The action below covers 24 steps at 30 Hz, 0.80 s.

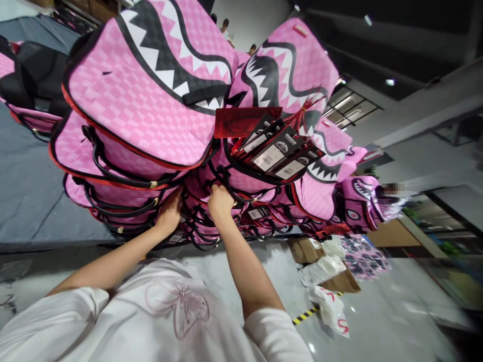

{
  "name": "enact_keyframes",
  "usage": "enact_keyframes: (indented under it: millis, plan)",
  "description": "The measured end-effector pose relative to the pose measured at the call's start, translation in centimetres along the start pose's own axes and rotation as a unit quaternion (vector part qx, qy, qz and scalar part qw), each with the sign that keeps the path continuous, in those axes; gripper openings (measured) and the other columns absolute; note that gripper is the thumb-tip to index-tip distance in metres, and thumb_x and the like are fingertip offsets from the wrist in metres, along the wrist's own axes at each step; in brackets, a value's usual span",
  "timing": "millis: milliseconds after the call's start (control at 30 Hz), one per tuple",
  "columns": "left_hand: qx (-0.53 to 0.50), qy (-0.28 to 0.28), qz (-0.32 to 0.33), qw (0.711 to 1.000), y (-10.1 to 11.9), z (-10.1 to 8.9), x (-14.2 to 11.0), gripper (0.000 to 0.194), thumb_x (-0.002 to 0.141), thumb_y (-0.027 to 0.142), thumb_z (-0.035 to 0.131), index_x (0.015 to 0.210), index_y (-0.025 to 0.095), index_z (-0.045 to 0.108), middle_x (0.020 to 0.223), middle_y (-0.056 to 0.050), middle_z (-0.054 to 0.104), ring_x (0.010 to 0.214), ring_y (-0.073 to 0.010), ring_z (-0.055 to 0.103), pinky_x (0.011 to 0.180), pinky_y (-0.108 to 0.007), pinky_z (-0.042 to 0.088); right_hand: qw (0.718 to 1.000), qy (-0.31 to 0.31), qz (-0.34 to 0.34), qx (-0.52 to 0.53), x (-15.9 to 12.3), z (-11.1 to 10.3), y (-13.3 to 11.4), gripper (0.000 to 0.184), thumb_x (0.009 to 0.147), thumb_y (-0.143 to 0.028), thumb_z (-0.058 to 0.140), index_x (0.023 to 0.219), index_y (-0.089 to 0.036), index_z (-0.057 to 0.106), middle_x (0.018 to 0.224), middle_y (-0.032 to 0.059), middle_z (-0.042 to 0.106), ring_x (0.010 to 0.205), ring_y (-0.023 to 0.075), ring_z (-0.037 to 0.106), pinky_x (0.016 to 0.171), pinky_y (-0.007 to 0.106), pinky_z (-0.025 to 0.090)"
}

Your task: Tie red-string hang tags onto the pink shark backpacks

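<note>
Two grips inspected: left hand point(170, 215) (fingers largely hidden) could not be read; right hand point(221, 204) was curled, hold unclear; stacked pink bags point(113, 108) warranted even, gentle support.

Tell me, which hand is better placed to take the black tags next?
Right, probably: the right hand sits nearer the black tags, while the left hand is farther off, beside the stacked pink bags.

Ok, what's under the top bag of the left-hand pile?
Under the top bag are more pink bags with red and black edging, black handles showing. Their upper faces are mostly covered, and I can't see inside.
</note>
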State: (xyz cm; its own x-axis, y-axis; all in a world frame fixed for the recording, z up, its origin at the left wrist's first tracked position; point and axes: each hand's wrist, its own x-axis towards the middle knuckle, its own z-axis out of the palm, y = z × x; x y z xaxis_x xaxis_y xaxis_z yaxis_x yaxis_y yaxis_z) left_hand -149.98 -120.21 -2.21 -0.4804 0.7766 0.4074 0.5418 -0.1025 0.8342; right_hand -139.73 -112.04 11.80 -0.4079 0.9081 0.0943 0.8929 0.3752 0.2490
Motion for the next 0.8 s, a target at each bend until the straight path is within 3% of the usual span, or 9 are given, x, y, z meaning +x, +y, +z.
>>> enact_keyframes:
  millis: [100,233,433,567,700,767,800]
  plan:
    - [-0.043,0.008,-0.052,0.998,-0.5,1.3,0.9,0.056,0.092,0.019,0.038,0.147,0.018,0.033,0.151,-0.01,0.041,0.141,-0.0199,0.037,0.121,-0.04,0.029,1.0,0.004,0.007,0.004,0.0,0.3,0.0,0.031,0.097,-0.02,0.034,0.114,-0.021,0.06,0.106,0.0106,0.062,0.087,0.0197,0.066,0.068,0.027,0.049]
    - [-0.092,0.012,-0.124,0.988,-0.3,2.3,2.4,0.055,0.09,0.017,0.041,0.145,0.023,0.037,0.144,-0.009,0.05,0.136,-0.0214,0.045,0.116,-0.042,0.036,1.0,0.003,0.009,-0.005,-0.1,0.3,-0.2,0.032,0.097,-0.02,0.033,0.115,-0.021,0.06,0.105,0.0111,0.062,0.084,0.0202,0.067,0.066,0.028,0.05]
    - [-0.091,0.039,-0.134,0.986,-0.2,1.9,1.9,0.036,0.092,0.024,0.04,0.123,0.02,0.058,0.119,-0.008,0.067,0.111,-0.02,0.062,0.101,-0.037,0.048,1.0,0.02,0.004,-0.007,-0.1,0.7,-0.4,0.029,0.097,-0.023,0.034,0.109,-0.02,0.06,0.103,0.0106,0.062,0.084,0.0203,0.068,0.064,0.026,0.048]
    - [-0.098,0.045,-0.134,0.985,-0.4,2.0,2.2,0.029,0.09,0.027,0.047,0.112,0.018,0.063,0.107,-0.008,0.071,0.097,-0.02,0.067,0.091,-0.034,0.052,1.0,0.021,-0.001,0.02,0.0,0.8,-0.3,0.028,0.097,-0.024,0.035,0.107,-0.019,0.06,0.103,0.0109,0.064,0.085,0.0189,0.067,0.068,0.026,0.047]
    - [-0.044,0.045,-0.063,0.996,0.5,1.6,2.8,0.022,0.09,0.022,0.049,0.099,0.019,0.068,0.1,-0.006,0.072,0.096,-0.019,0.065,0.092,-0.033,0.05,0.987,0.005,-0.002,0.159,0.5,1.0,0.4,0.02,0.092,-0.026,0.046,0.091,-0.019,0.064,0.089,0.007,0.068,0.086,0.0185,0.065,0.075,0.027,0.047]
    - [-0.021,0.031,-0.01,0.999,1.5,1.2,3.3,0.021,0.09,0.021,0.049,0.097,0.019,0.068,0.1,-0.006,0.071,0.098,-0.0187,0.064,0.094,-0.032,0.048,0.955,-0.026,0.001,0.295,0.9,1.1,0.9,0.018,0.088,-0.027,0.05,0.078,-0.018,0.062,0.075,0.0031,0.066,0.076,0.0155,0.063,0.072,0.025,0.046]
    - [-0.013,0.019,0.012,1.0,2.1,1.0,3.6,0.021,0.091,0.021,0.048,0.097,0.02,0.068,0.101,-0.006,0.071,0.099,-0.0185,0.064,0.095,-0.032,0.048,0.926,-0.05,0.014,0.373,1.2,1.1,1.0,0.019,0.087,-0.027,0.05,0.073,-0.017,0.059,0.069,0.0012,0.064,0.068,0.0132,0.061,0.067,0.023,0.046]
